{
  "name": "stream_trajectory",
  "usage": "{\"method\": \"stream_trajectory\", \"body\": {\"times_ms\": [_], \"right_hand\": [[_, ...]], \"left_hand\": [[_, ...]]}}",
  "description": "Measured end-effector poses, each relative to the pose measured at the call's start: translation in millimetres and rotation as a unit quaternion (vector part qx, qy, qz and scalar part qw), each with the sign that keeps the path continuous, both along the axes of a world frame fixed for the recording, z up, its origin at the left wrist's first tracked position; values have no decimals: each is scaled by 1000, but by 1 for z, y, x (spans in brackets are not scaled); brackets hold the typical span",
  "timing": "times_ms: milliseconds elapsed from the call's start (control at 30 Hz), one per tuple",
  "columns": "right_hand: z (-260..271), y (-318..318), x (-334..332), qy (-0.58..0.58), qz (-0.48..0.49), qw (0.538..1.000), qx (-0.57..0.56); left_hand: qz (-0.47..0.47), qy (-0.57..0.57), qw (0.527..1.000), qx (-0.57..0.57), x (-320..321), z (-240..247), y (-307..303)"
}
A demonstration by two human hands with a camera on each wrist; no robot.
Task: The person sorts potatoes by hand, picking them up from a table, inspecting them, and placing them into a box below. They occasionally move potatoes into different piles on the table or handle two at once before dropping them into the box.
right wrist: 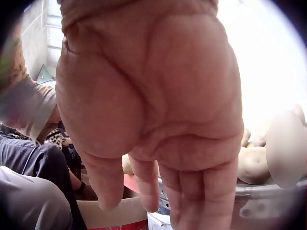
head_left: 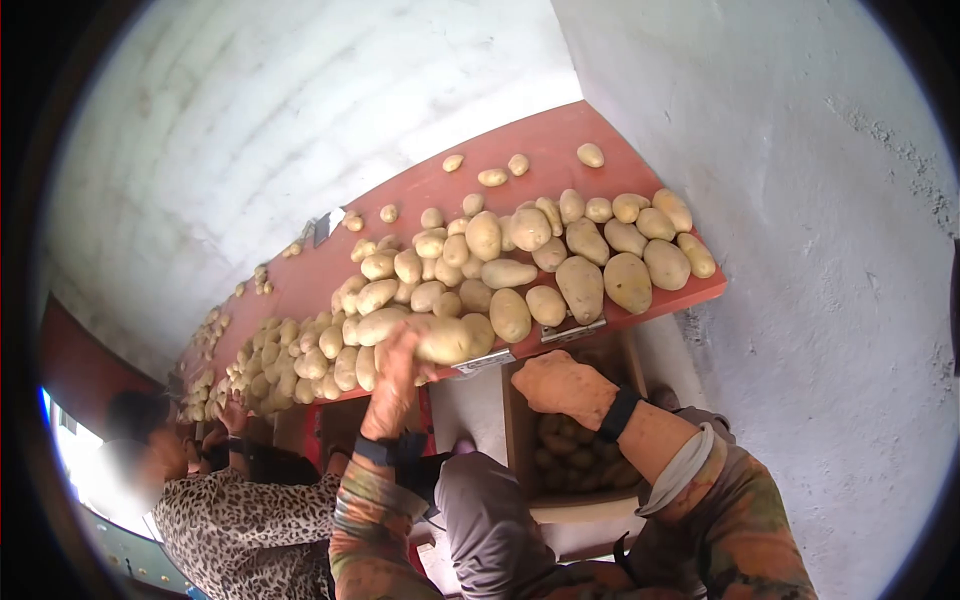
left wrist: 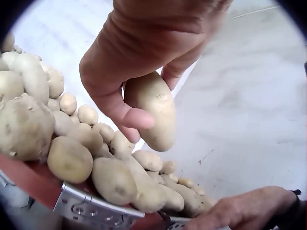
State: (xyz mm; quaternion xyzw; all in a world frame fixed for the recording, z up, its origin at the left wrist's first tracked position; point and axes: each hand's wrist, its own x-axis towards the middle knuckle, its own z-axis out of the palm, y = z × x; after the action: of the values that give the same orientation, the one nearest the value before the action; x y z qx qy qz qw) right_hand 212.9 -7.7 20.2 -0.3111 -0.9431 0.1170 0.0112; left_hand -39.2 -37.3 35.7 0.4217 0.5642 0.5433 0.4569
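My left hand holds a large potato at the front edge of the potato pile. Fingers and thumb curl round this potato in the left wrist view, above other potatoes. My right hand hangs over a box of potatoes, just in front of the table edge. Its palm faces the right wrist camera, with the fingers extended downward and nothing held.
Many potatoes lie along the red table, which has metal hinges on its front edge. Beside me on the left sits another person in a spotted top. A wall stands at the right.
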Motion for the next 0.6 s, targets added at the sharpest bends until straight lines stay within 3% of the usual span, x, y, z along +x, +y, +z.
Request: {"method": "stream_trajectory", "body": {"times_ms": [100, 233, 300, 400, 500, 533, 600], "right_hand": [[-3, 3, 3, 4, 23, 1000, -13], [-7, 7, 6, 19, 9, 1000, -6], [-5, 8, 6, 5, 5, 1000, -21], [-9, 11, 4, -4, 4, 1000, -13], [-16, 11, 1, -13, 7, 1000, -6], [-15, 10, 0, -12, 7, 1000, -6], [-15, 11, -1, -29, 8, 999, -29]], "left_hand": [[-82, 32, 989, -119, 26, 0, -30], [-185, 79, 973, -109, 53, -18, -50], [-259, 108, 946, -165, 62, -16, -50], [-210, 87, 969, -100, 49, -21, -24], [-66, 155, 986, -15, 42, -4, 10], [-65, 155, 986, -16, 37, 2, 23], [-20, 357, 932, 58, 28, 9, 52]]}}
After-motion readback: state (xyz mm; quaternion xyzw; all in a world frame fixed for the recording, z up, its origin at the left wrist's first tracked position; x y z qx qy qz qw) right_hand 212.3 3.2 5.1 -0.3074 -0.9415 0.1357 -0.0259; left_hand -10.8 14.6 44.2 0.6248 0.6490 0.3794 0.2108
